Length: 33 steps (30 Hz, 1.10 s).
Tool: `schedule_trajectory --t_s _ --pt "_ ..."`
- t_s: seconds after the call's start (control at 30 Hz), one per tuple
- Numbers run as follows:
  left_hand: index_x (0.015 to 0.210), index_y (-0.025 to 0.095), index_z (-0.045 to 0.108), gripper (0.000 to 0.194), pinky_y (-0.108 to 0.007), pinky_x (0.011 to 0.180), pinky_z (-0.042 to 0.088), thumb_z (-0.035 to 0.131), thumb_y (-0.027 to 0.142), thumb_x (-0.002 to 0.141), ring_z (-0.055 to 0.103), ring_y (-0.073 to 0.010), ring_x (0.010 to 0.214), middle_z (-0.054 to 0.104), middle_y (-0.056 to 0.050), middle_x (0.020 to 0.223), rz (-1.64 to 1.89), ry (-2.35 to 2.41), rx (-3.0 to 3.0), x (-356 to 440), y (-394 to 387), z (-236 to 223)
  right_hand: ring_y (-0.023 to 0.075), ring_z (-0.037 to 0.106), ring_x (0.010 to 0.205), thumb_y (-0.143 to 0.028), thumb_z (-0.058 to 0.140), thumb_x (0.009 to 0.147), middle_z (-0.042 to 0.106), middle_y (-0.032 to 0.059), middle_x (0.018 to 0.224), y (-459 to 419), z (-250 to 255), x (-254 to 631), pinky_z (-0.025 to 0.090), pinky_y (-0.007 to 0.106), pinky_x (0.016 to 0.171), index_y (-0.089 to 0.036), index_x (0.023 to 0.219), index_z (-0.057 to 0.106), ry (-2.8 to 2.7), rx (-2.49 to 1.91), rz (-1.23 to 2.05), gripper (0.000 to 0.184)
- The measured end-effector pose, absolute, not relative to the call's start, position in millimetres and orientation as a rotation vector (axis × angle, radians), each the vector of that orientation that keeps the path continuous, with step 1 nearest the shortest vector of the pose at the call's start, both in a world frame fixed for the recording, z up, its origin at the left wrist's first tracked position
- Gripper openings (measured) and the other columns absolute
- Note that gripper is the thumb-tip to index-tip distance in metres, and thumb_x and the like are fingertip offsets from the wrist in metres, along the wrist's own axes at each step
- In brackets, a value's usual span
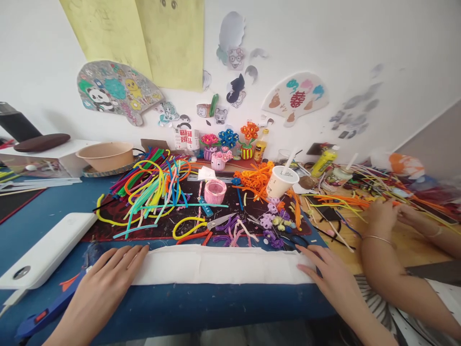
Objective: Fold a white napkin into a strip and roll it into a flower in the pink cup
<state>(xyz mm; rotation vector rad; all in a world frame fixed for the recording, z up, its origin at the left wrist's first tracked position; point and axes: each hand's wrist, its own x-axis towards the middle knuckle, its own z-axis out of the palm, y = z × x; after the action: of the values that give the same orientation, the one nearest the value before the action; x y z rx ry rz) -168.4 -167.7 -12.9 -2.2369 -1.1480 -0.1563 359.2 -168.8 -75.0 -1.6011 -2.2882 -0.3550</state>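
The bare left hand (114, 271) lies palm down, fingers close together, on the left end of a long folded white cloth strip (216, 265) at the blue table's (230, 305) near edge. The bare right hand (326, 269), fingers slightly spread, touches its right end.

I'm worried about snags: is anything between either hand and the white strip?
Nothing visible: the left hand touches one end of the white strip, the right hand the other. Scissors lie beyond it.
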Motion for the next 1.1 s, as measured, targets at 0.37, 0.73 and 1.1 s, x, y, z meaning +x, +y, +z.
schedule_trajectory --t_s 0.37,0.73,1.1 --pt "0.105 0.015 0.072 0.044 -0.042 0.090 0.046 0.036 0.001 0.084 0.068 -0.0256 0.094 0.074 -0.009 0.104 -0.186 -1.154 -2.297 -160.8 -163.8 -12.9 0.0196 0.066 0.093 -0.036 0.046 0.098 0.070 0.0040 0.100 -152.3 -67.2 362.9 0.052 0.033 0.083 -0.025 0.106 0.066 -2.232 -1.575 0.074 0.025" --pt "0.110 0.015 0.072 0.046 -0.037 0.090 0.053 0.038 -0.002 0.083 0.068 -0.0245 0.103 0.072 -0.009 0.117 -0.021 -0.952 -2.310 -179.3 -173.6 -23.8 0.0150 0.065 0.089 -0.003 0.044 0.093 0.072 0.0057 0.098 -173.4 -76.2 378.5 0.050 0.028 0.084 -0.017 0.112 0.066 -2.432 -1.150 -0.395 0.032" --pt "0.093 0.012 0.078 0.059 -0.031 0.074 0.059 0.029 -0.014 0.071 0.074 -0.0243 0.086 0.076 -0.013 0.100 0.047 -1.025 -2.102 -142.8 -180.6 -18.5 0.0197 0.064 0.109 0.008 0.032 0.082 0.068 0.0085 0.121 -199.9 -92.6 362.9 0.045 0.036 0.101 -0.012 0.130 0.056 -2.508 -1.399 -0.722 0.057"
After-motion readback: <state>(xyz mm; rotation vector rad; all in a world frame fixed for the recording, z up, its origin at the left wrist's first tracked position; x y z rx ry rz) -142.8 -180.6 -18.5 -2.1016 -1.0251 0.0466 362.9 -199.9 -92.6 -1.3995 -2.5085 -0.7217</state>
